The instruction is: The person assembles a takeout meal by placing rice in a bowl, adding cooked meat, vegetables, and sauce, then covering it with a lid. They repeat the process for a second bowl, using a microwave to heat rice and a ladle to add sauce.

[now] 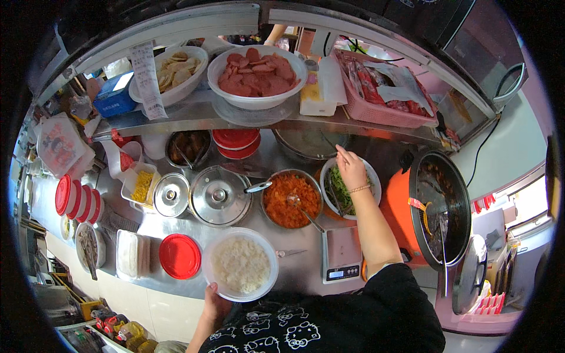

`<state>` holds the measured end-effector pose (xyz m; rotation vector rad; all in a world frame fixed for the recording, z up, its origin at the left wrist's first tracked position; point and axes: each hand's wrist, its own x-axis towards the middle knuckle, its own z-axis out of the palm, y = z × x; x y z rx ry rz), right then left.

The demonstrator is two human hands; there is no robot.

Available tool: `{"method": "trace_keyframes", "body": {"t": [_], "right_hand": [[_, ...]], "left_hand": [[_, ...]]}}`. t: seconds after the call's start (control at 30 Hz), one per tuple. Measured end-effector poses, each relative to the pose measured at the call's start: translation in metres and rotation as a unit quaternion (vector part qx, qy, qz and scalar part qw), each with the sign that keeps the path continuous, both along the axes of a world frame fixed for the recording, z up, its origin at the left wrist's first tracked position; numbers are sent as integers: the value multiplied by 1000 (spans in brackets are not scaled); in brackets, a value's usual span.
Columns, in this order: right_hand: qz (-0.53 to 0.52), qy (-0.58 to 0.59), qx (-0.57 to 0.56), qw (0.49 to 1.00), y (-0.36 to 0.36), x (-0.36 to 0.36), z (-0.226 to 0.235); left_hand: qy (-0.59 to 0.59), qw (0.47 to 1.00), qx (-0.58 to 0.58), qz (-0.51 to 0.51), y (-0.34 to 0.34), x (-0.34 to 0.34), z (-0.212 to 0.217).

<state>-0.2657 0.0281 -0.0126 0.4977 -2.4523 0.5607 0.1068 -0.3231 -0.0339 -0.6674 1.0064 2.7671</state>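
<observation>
Left hand (215, 303) grips the near rim of a white round bowl of rice (240, 265), thumb over the rim, fingers clenched under it. Bowl sits at the front edge of the steel surface (294, 259), just in front of the person. It's upright, mouth up, abt half full of white cooked rice in a flat mound. Round, so no long axis to speak of.

Right hand (351, 167) is out over the bowl of chopped greens (347, 188), fingers pinched together w/ tips pointing away from the person. Can't tell if anything's held in the pinch. Forearm runs near-to-far, wrist has a thin bead bracelet.

Around it: red lid (180, 256) just left of the rice bowl, bowl of orange shredded stuff (292, 199) w/ a spoon in it behind, digital scale (341, 254) to the right, steel lid on a pot (219, 196) behind-left. Orange cooker (432, 206) open at far right. Shelf above carries a bowl of sliced red sausage (257, 75) and a pink basket (382, 88).
</observation>
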Motion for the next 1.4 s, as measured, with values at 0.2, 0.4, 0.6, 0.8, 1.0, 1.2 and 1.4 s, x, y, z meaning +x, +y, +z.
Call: {"method": "trace_keyframes", "body": {"t": [0.2,0.4,0.6,0.8,1.0,1.2,1.4], "right_hand": [[-9,-30,-76,997,-40,-2,-13],[20,-9,-19,1000,-68,3,-16],[64,17,0,998,-72,32,-12],[100,-28,-27,994,-73,53,-2],[60,-63,-176,981,-67,56,-4],[-27,-196,-508,838,-57,52,-7],[-118,-203,-712,662,-35,43,-8]], "left_hand": [[-15,999,-6,-44,-3,-7,-4],[8,998,-19,-54,-5,-8,-1],[-5,1000,14,-15,-9,-2,-7],[3,999,1,-41,-10,-5,-7],[18,997,-40,-69,-10,-5,-8],[19,997,-46,-62,-15,1,-17],[10,998,-40,-57,-18,7,-20]]}}
